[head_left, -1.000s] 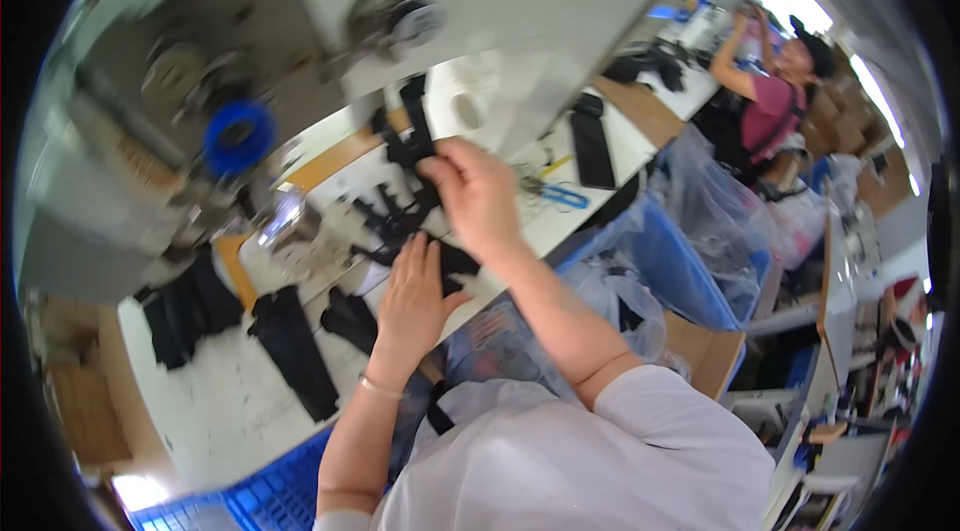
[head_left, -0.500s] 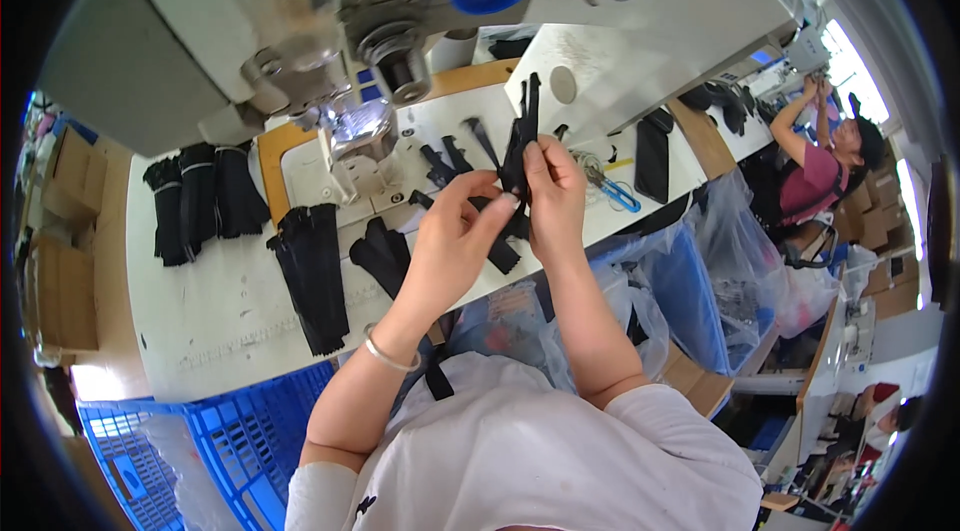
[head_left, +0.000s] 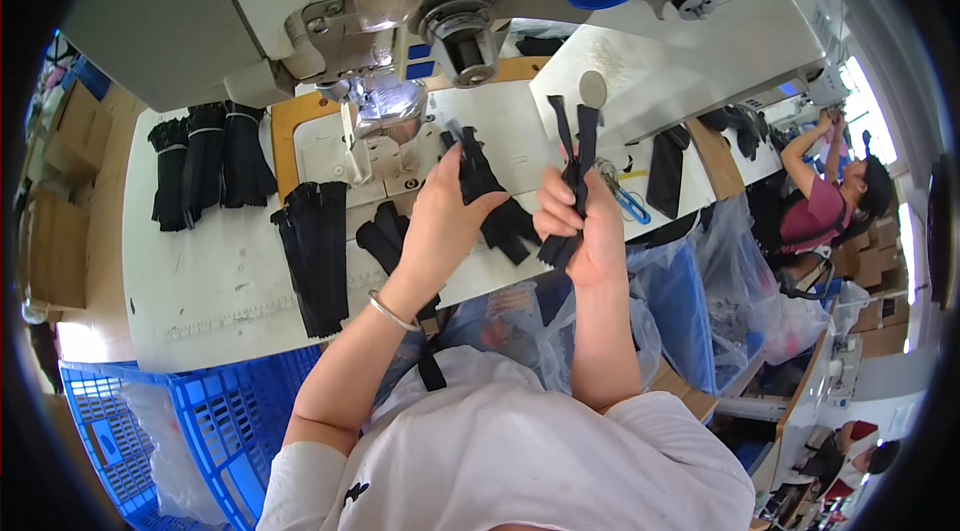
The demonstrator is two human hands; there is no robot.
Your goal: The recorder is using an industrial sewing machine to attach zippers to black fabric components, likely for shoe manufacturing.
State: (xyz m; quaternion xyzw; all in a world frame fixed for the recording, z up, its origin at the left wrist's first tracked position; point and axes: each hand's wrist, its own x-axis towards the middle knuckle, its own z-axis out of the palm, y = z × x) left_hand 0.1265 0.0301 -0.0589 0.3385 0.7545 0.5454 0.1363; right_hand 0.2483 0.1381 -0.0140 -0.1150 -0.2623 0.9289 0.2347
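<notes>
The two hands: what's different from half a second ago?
The left hand has let go of the black strips and moved left, to the black pieces on the table. The right hand still holds the strips up. The tied black bundles stay put.

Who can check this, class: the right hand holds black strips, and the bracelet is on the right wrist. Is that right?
Not quite: the head view shows the bracelet on the left wrist. The right hand does hold black strips.

Left hand: fingers extended forward, thumb spread rightward; left forearm slanting inward. Right hand: fingers curled; right forearm pointing forward.
</notes>
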